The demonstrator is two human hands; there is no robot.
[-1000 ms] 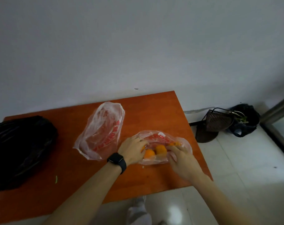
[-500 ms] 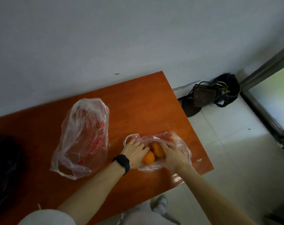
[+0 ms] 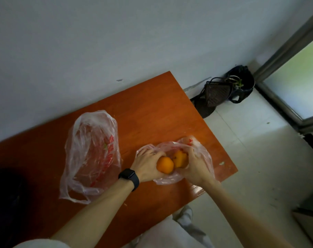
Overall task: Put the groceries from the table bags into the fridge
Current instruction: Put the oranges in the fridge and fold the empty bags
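A clear plastic bag with red print (image 3: pixel 203 154) lies open near the right front corner of the orange-brown table (image 3: pixel 152 111). Both hands are inside its mouth. My left hand (image 3: pixel 146 163), with a black watch on the wrist, grips a round orange fruit (image 3: pixel 165 165). My right hand (image 3: pixel 195 167) holds a second orange fruit (image 3: pixel 180 158) right beside the first. The bag's far side and anything else in it are hidden by my hands.
A second, slack clear bag with red print (image 3: pixel 93 151) lies left of centre on the table. A black bag (image 3: pixel 5 203) sits at the left edge. On the tiled floor by the wall are a dark basket (image 3: pixel 216 92) and a black bag (image 3: pixel 241 81). A glass door frame (image 3: pixel 286 51) stands at the right.
The view has swung right and down. My hands have closed round the two oranges, which now sit more exposed at the bag's mouth.
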